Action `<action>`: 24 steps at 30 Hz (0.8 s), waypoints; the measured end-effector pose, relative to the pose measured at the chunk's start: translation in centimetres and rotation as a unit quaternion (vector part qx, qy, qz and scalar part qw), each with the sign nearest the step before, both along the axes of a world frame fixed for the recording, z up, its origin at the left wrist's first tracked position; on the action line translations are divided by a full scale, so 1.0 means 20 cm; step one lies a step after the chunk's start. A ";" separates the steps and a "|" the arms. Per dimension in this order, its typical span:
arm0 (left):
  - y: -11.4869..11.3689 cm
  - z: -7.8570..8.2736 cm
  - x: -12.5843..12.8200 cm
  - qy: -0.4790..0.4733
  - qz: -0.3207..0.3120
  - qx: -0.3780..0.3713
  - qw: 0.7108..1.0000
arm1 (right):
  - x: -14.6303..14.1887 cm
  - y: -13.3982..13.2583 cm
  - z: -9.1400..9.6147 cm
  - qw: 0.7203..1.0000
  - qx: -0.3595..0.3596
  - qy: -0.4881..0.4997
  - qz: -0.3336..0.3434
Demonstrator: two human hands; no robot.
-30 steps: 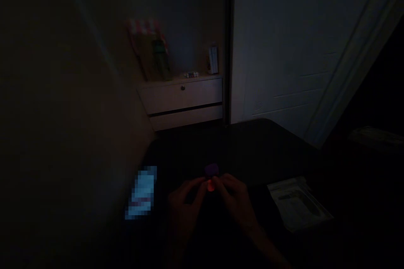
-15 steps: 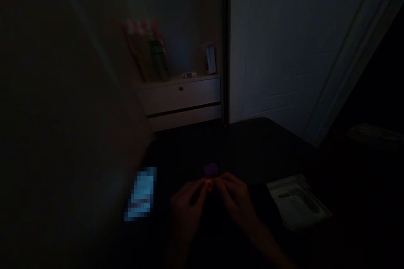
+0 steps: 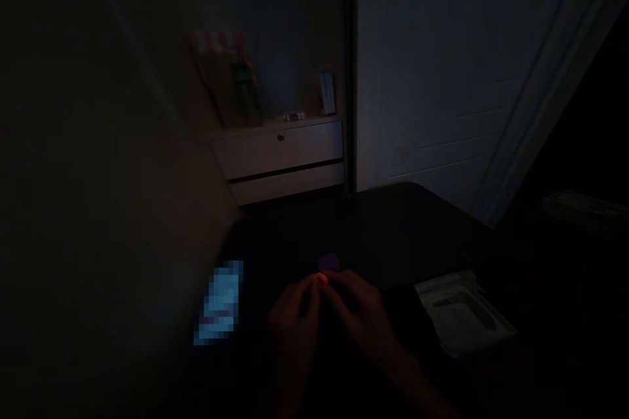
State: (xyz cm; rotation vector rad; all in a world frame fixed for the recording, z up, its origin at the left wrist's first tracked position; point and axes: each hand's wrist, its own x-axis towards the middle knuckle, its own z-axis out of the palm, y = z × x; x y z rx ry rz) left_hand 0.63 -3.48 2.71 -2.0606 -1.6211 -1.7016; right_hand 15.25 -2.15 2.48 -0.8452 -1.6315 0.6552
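A small object glowing red (image 3: 321, 280) is pinched between the fingertips of both my hands; its kind is too dark and small to tell. My left hand (image 3: 293, 314) is closed on it from the left. From the right, my right hand (image 3: 361, 308) grips it with thumb and forefinger. Just beyond the fingertips lies a small purple thing (image 3: 328, 262) on the dark tabletop (image 3: 373, 229). The other fingers are curled and partly lost in shadow.
A bright pixelated patch (image 3: 221, 304) lies to the left. On the right is a pale clear-fronted packet (image 3: 464, 314). Behind the table stand a drawer unit (image 3: 285, 150), with a bag (image 3: 228, 85) on it, and a white door (image 3: 432, 65). The room is very dark.
My right hand has moved slightly left, bringing the fingertips of both hands together around the glowing object. The red glow is a little higher and further left.
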 end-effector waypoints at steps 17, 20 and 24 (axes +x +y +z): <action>0.01 0.00 -0.01 -0.007 -0.045 -0.019 0.999 | 0.04 0.03 -0.03 0.997 0.042 -0.055 -0.022; 0.01 0.00 -0.01 -0.025 -0.036 -0.026 0.999 | 0.03 0.02 -0.02 0.999 0.032 -0.041 -0.006; 0.00 0.00 0.01 -0.061 -0.017 -0.040 0.997 | 0.02 0.01 -0.02 0.999 0.026 -0.031 0.012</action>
